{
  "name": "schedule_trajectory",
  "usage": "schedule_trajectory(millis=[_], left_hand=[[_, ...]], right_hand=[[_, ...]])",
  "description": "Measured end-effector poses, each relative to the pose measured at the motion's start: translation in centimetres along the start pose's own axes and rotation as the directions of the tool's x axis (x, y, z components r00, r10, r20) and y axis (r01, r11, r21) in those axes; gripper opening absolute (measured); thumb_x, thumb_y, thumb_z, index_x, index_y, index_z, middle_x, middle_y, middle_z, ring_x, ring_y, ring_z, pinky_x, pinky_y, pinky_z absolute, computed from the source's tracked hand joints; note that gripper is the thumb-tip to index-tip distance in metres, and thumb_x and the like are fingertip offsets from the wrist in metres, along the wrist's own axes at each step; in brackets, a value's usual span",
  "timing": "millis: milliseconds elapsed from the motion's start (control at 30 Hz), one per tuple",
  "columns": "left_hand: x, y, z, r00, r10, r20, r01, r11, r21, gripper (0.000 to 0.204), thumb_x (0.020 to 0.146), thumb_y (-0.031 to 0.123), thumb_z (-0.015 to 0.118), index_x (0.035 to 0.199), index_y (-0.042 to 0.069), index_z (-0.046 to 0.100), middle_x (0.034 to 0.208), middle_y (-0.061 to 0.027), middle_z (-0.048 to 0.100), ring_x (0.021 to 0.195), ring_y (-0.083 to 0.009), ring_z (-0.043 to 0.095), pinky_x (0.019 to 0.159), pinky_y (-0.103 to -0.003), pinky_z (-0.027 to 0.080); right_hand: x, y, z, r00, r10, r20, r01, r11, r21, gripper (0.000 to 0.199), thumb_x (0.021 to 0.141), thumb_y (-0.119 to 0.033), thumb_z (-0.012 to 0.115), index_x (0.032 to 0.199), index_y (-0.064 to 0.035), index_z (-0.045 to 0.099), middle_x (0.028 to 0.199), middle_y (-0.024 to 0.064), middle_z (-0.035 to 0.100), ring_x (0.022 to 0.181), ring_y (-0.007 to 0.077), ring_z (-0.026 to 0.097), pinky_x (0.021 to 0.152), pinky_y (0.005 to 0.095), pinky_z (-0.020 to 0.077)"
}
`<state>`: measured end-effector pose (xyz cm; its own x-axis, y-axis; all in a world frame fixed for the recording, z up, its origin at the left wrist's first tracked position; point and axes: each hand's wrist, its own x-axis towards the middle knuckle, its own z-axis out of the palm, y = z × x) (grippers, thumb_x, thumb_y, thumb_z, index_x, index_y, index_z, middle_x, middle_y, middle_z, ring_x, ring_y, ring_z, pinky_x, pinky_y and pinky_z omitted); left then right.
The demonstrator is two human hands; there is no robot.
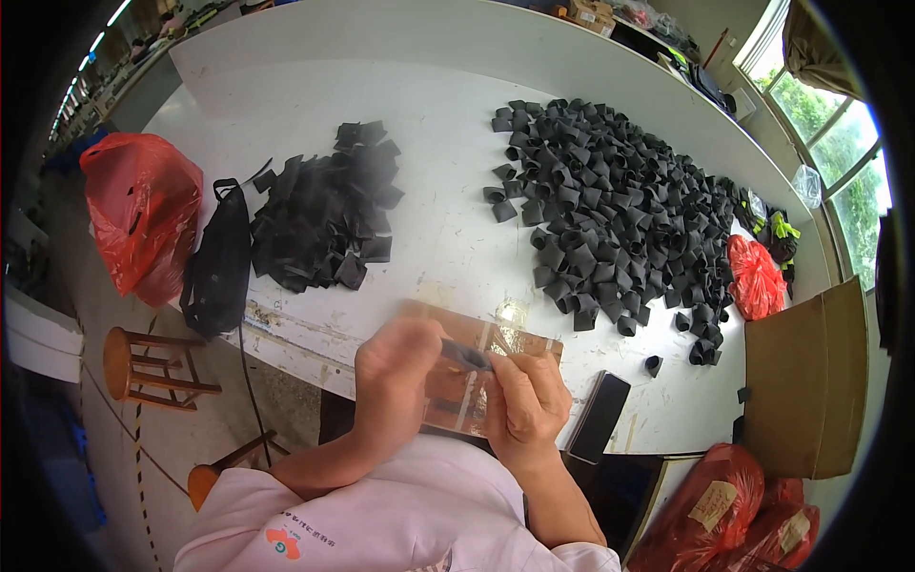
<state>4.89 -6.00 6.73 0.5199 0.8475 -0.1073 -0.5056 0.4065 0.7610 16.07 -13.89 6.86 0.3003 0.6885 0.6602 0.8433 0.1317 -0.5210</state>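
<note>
Black piece [464, 357] was between the two hands, above the brown board [457, 324]; its ends were covered by fingers, so full shape was hard to make out. Left hand [398, 355] was motion-blurred, curled at the piece's left end; couldn't tell how far open, or whether it gripped or only touched. Right hand [527, 396] was closed, thumb and fingers pinching the piece's right end. Both hands hid parts of the board, which had shiny clear tape on it.

Phone [600, 417], dark-screened, lay on the counter [438, 181] just right of the board. Beyond the board to the left: pile of flat black pieces [329, 219], partly hazy. Beyond it to the right: larger heap of curled black pieces [620, 210], lower layers hidden.

Containers: far left of the board, a red bag [148, 214] and a black bag [219, 262], contents not readable. Well right of it, a small red bag [756, 276], partly behind a cardboard panel [805, 381]. Lower right of the board, labelled red bags [701, 515], cut off at the bottom, contents unclear.
</note>
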Motion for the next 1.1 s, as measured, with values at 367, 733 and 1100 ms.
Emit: schedule_trajectory(millis=[367, 733, 1100], left_hand=[[0.3, -1.0, -1.5, 0.99, 0.066, 0.123, -0.102, 0.944, 0.315, 0.008, 0.085, 0.008, 0.054, 0.083, 0.0, 0.053, 0.084, -0.0045, 0.054, 0.08, -0.0088, 0.047, 0.074, -0.022, 0.037], [11.9, -6.0, -9.5, 0.819, 0.507, 0.269, -0.295, -0.03, 0.955, 0.028, 0.072, 0.0, 0.057, 0.099, -0.004, 0.049, 0.103, -0.0189, 0.049, 0.095, -0.0289, 0.048, 0.079, -0.036, 0.039], [20.0, -5.7, -14.6, 0.861, 0.384, 0.334, 0.113, -0.785, 0.609, 0.019, 0.076, 0.012, 0.049, 0.09, 0.003, 0.057, 0.105, -0.0137, 0.055, 0.101, -0.025, 0.048, 0.078, -0.033, 0.039]], right_hand=[[-0.4, 0.9, 0.2, 0.99, -0.031, 0.136, 0.047, 0.992, -0.118, 0.029, 0.053, 0.005, 0.06, 0.081, -0.0005, 0.059, 0.074, 0.0087, 0.054, 0.06, 0.0242, 0.05, 0.048, 0.0314, 0.0409], [-2.3, 6.1, 1.1, 0.633, 0.724, 0.273, -0.748, 0.481, 0.458, 0.03, 0.088, -0.025, 0.053, 0.092, 0.0038, 0.059, 0.063, 0.0011, 0.053, 0.053, 0.0053, 0.045, 0.048, 0.0188, 0.0352], [-8.6, 9.3, 6.4, 0.808, 0.565, 0.169, -0.555, 0.825, -0.105, 0.01, 0.08, -0.01, 0.056, 0.08, -0.0009, 0.059, 0.07, 0.0143, 0.057, 0.062, 0.0292, 0.055, 0.055, 0.0352, 0.0435]])
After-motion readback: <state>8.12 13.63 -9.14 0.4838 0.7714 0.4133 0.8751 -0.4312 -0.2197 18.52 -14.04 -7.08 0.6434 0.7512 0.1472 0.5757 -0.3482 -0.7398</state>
